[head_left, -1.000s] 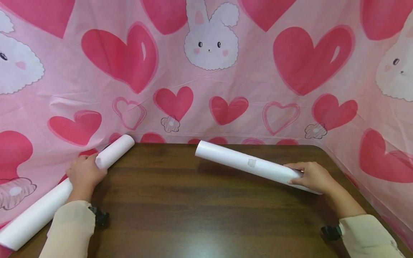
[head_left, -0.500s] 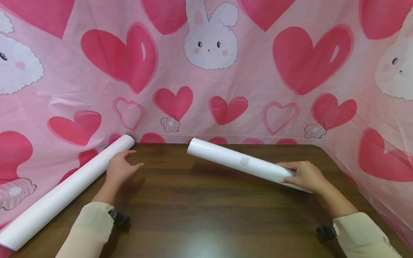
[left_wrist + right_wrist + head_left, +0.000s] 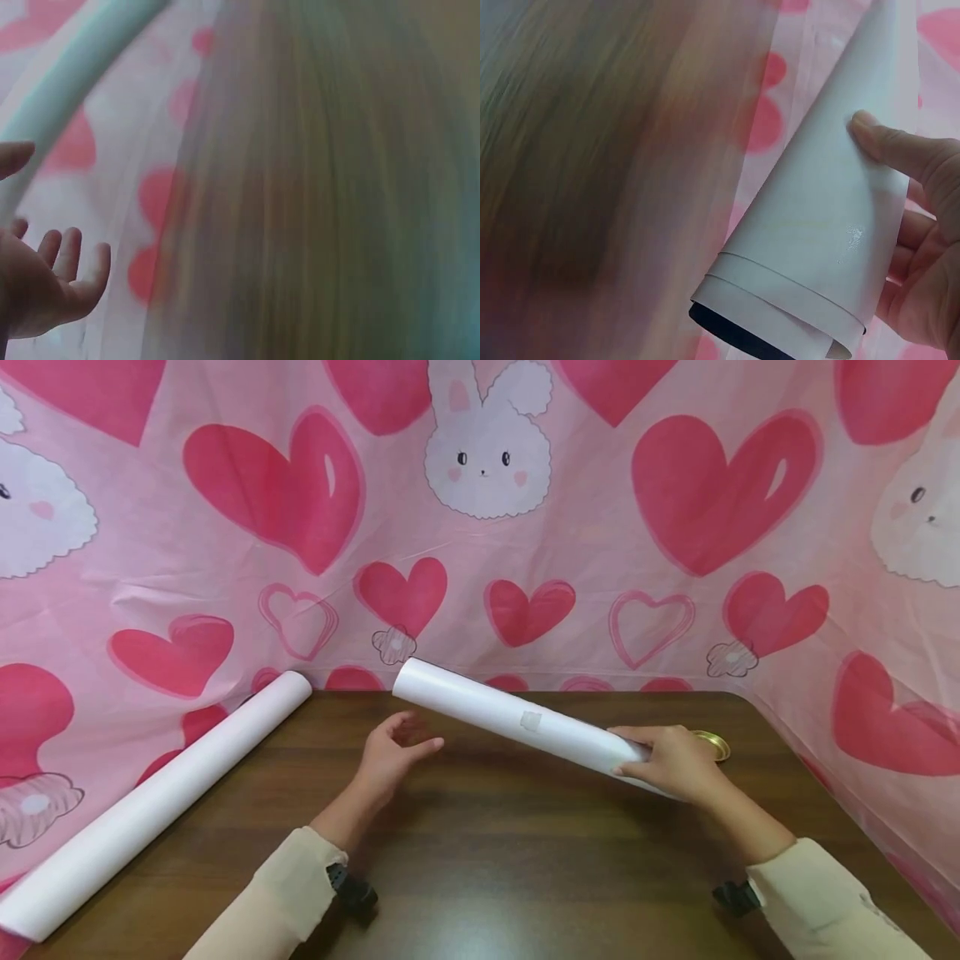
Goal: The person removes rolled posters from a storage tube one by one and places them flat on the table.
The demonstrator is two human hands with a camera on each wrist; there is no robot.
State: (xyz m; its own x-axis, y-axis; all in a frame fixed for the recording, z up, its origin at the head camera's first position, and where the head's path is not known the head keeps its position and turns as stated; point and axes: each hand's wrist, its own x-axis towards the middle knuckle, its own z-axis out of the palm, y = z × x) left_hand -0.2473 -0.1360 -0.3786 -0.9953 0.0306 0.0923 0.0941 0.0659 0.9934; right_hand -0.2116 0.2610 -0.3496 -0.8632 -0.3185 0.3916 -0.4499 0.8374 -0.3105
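My right hand [image 3: 675, 762] grips a white paper roll [image 3: 472, 695] near its right end, thumb on one side and fingers on the other. The roll slants, its left end raised above the table, and carries a small greyish patch of tape. In the right wrist view the roll's loose layered edges [image 3: 780, 289] and dark inside show at one end. Below the raised end, my left hand [image 3: 386, 758] is held apart from it with fingers spread and nothing in them. A second white roll [image 3: 161, 797] lies along the table's left side.
A shiny gold round dish [image 3: 714, 745] sits behind my right hand, partly hidden by it. The brown wooden table [image 3: 480, 852] is bordered at the back and sides by a pink heart-and-rabbit curtain [image 3: 525, 547].
My left hand has let go of the second roll and moved right, toward the held roll. My right hand has carried its roll leftward, its far end rising, and the gold dish has come into view.
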